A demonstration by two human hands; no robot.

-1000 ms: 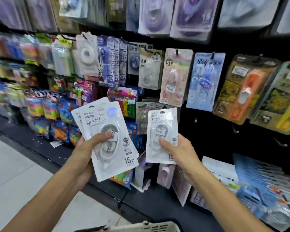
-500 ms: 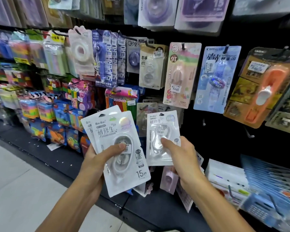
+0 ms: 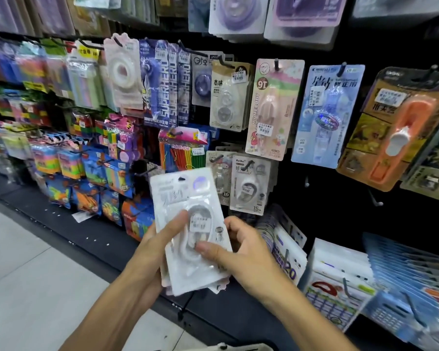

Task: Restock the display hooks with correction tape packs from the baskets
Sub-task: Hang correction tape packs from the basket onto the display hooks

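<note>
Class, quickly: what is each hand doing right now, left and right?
Left hand: grips the stack of white plastic correction tape packs from behind, thumb across the front.
Right hand: holds the same stack's right edge.

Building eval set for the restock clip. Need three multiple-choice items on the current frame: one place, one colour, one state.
1. Where does the white BoBo pack hang?
A. On a hook directly above the held stack
B. On a hook up and to the right of the held stack
C. In a basket

2. What colour is the dispenser in the pack at the far right?
A. Orange
B. Green
C. Black

3. How is the stack of white packs held?
A. Left hand alone
B. Lying on the shelf
C. Both hands grip it

Key: 1 B, it hangs on a peg just right of the stack's top. 2 A, the orange dispenser has a white cap. 3 C, the left hand and right hand each have a thumb on the front pack.
</note>
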